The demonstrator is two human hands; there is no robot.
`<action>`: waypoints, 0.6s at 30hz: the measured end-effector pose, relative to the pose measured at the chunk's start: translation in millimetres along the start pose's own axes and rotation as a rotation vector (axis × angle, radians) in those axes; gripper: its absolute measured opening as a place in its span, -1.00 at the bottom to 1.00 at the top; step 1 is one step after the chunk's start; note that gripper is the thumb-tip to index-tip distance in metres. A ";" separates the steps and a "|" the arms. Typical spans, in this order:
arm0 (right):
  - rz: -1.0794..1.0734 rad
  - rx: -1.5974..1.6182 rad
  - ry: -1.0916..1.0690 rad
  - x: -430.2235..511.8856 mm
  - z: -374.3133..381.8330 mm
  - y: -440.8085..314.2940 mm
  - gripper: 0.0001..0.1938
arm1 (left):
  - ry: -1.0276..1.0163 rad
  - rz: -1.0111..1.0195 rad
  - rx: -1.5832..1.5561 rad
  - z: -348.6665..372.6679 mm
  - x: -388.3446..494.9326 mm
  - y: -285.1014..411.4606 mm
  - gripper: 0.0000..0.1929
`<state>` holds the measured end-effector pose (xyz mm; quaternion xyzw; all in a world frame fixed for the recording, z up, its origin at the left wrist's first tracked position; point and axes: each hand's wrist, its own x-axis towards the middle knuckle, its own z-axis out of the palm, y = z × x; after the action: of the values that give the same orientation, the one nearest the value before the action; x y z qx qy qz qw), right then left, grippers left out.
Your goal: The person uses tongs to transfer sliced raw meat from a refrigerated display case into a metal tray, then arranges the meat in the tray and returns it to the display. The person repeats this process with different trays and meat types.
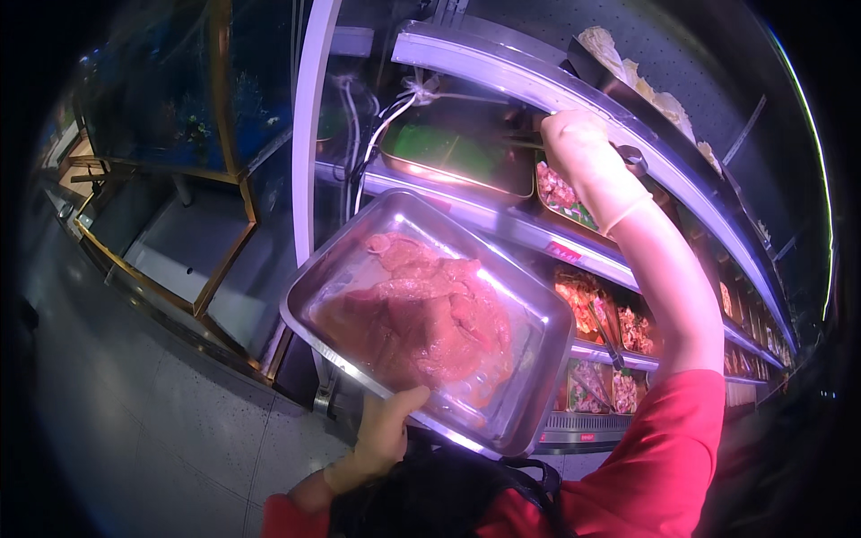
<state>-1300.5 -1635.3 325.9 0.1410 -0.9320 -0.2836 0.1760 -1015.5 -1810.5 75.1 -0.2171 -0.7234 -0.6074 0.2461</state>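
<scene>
My gloved left hand [382, 430] grips the near rim of a stainless steel tray [538, 397], thumb over the edge. Wet slabs of raw pink meat [437, 309] lie in it with reddish liquid, and the tray is tilted in front of the shelves. My gloved right hand [578, 138] reaches to the upper shelf, close under its lit front edge. Its fingertips are hard to make out, so what they hold cannot be told. Below that hand is a tray of chopped meat [559, 191]. Left of it stands a tray with a green lining [451, 155].
A refrigerated display's lit shelf edge [484, 67] runs across the upper right. Lower trays of food [582, 302] have tongs [609, 336] resting on them. White cables [383, 128] hang at the left. Cabbages [639, 77] sit on top; a glass tank [175, 242] stands left.
</scene>
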 end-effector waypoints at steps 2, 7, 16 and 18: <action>0.032 -0.034 -0.057 -13.3 3.0 -2.1 -0.84 | -0.011 -0.006 -0.031 2.1 2.8 1.8 -0.50; 0.033 0.023 -0.023 -31.4 13.3 23.5 -0.85 | -0.054 -0.112 -0.079 -0.4 0.2 -2.3 -0.68; -0.110 0.627 -0.134 -143.5 -24.7 4.5 -0.58 | 0.028 -0.145 -0.101 3.2 -3.6 1.4 -0.51; -0.134 0.620 -0.194 -139.8 -14.3 12.8 -0.54 | 0.060 -0.203 -0.194 16.1 0.6 3.9 -0.51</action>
<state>-1171.1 -1581.2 309.7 0.2211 -0.9751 -0.0094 0.0159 -1015.0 -1793.9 76.2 -0.1472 -0.6719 -0.7025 0.1827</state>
